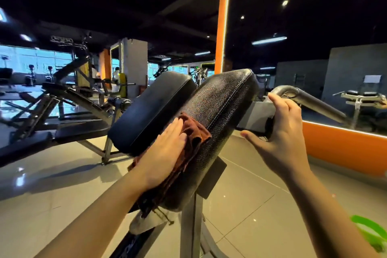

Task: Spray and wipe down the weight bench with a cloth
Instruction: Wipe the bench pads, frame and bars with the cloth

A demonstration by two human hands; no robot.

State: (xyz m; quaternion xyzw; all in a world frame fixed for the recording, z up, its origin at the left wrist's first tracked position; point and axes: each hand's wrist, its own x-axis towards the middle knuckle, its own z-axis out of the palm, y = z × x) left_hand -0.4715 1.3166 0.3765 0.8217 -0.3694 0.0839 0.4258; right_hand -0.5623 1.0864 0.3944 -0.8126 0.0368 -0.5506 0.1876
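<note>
Cracked black leather bench pad (pixel 219 111), tilted up on its grey steel post (pixel 189 224), sits right in front of the person, and the wipe is under way on its near left face. Nearest, the left hand (pixel 165 153) lies flat on a rust-brown folded cloth (pixel 192 138), fingers (pixel 178 126) straight and pressed together, holding the cloth against the leather; the cloth's tail hangs down the pad's lower edge. To do this well, keep the whole palm on the cloth, sweep up the slope in overlapping passes, and refold so the loose tail does not drag. The stitched seam and cracked grain probably trap grime, so slower pressure there seems wise. A little farther, the right hand (pixel 280 132) grips a dark handle end beside the pad, fingers curled round it, thumb out, likely steadying the frame. Beyond stand a second smooth black pad (pixel 152 107), a curved metal bar (pixel 310 98), then the orange-framed mirror (pixel 335 48). No spray bottle is clearly visible.
</note>
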